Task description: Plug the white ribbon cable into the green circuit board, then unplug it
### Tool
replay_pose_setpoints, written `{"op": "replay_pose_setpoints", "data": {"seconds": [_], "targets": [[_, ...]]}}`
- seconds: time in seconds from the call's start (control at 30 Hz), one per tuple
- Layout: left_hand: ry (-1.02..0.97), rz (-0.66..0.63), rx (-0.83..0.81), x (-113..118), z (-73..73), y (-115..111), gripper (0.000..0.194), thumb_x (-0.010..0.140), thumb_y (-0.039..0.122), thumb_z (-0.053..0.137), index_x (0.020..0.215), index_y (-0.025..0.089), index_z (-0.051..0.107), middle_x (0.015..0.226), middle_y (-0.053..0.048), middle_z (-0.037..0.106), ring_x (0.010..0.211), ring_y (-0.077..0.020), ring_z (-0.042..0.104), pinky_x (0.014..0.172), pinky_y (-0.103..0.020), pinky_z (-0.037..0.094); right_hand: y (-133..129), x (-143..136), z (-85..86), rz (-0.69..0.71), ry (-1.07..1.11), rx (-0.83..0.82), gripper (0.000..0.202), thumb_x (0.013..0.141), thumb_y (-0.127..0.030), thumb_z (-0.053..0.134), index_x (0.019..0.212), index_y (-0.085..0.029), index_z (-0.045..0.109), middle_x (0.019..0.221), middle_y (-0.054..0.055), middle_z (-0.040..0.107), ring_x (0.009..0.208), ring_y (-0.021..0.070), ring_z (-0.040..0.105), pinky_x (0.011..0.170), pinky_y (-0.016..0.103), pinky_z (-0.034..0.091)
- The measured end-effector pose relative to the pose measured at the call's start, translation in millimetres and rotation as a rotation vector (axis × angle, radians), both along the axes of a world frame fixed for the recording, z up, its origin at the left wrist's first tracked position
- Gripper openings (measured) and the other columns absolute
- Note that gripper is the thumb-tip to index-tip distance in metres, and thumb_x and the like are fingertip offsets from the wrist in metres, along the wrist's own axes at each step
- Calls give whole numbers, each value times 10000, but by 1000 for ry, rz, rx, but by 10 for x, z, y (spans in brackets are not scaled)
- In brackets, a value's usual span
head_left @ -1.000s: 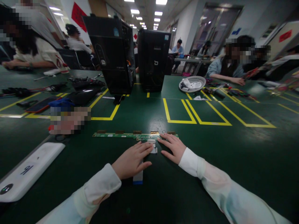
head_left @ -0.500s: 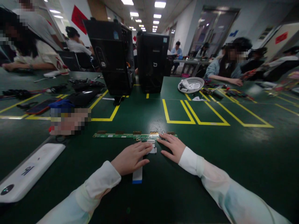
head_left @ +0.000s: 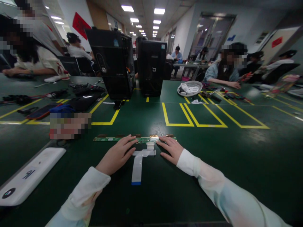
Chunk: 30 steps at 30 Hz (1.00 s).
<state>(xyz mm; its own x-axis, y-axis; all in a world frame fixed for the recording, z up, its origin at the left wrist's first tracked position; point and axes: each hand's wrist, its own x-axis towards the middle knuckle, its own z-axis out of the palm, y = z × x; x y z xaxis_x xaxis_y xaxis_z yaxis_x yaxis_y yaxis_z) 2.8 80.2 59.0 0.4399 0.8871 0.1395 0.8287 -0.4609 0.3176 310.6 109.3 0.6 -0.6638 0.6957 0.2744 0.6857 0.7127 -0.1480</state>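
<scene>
A long narrow green circuit board [head_left: 111,139] lies crosswise on the dark green table, with brownish tabs along its far edge. From a connector near its right half a white flat ribbon cable [head_left: 137,168] runs toward me, bent in a T shape and ending in a blue tip. My left hand [head_left: 119,154] rests with fingers stretched onto the middle of the board, its thumb beside the cable. My right hand [head_left: 170,149] lies with spread fingertips on the board's right part. Both hands are open; their fingers cover bits of the board.
A white device [head_left: 33,175] lies at the left. Two black computer towers [head_left: 111,66] stand at the back. A white basket [head_left: 189,89] with parts sits behind yellow tape outlines. Cables [head_left: 21,97] lie at the far left. People sit around the tables.
My left hand has moved left, off the ribbon cable and onto the board, uncovering the cable's bend and connector. My right hand stays at the board's right part. The view has shifted slightly.
</scene>
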Motion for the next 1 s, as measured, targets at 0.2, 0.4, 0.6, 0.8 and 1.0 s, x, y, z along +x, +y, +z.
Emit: {"op": "replay_pose_setpoints", "data": {"seconds": [0.2, 0.4, 0.6, 0.8, 1.0], "targets": [[60, 107, -38, -336, -133, -191, 516, 963, 513, 382, 1385, 247, 512, 1477, -83, 487, 1344, -269, 467, 1085, -493, 412, 13, -7, -37, -9, 1, 2, 538, 938, -421, 484, 1422, -186, 475, 1493, 121, 419, 1378, 284, 363, 1121, 500, 333], [159, 187, 55, -647, -423, -737, 568, 941, 562, 373, 1415, 268, 484, 1500, -78, 458, 1361, -315, 438, 1081, -539, 403, 20, -5, -38, 7, 11, 5, 543, 947, -438, 464, 1420, -171, 479, 1490, 133, 419, 1376, 298, 363, 1115, 508, 338], [149, 222, 209, -785, -672, -992, 571, 955, 537, 353, 1421, 230, 474, 1489, -107, 467, 1351, -322, 450, 1067, -569, 404, 18, 6, -31, 14, 10, 6, 539, 953, -438, 450, 1427, -182, 468, 1495, 127, 412, 1383, 293, 354, 1116, 514, 339], [126, 304, 262, -652, -639, -914, 559, 958, 520, 338, 1377, 200, 522, 1439, -122, 526, 1324, -317, 488, 1097, -568, 369, -13, 19, 52, 14, -5, -15, 527, 972, -432, 414, 1431, -176, 460, 1492, 136, 412, 1389, 292, 344, 1111, 520, 343], [118, 351, 235, -533, -555, -772, 558, 956, 507, 329, 1356, 182, 542, 1414, -130, 547, 1299, -313, 511, 1093, -554, 381, -70, -133, 161, 165, 39, 1, 454, 983, -424, 392, 1352, -220, 561, 1481, 120, 423, 1426, 285, 272, 1146, 534, 270]]}}
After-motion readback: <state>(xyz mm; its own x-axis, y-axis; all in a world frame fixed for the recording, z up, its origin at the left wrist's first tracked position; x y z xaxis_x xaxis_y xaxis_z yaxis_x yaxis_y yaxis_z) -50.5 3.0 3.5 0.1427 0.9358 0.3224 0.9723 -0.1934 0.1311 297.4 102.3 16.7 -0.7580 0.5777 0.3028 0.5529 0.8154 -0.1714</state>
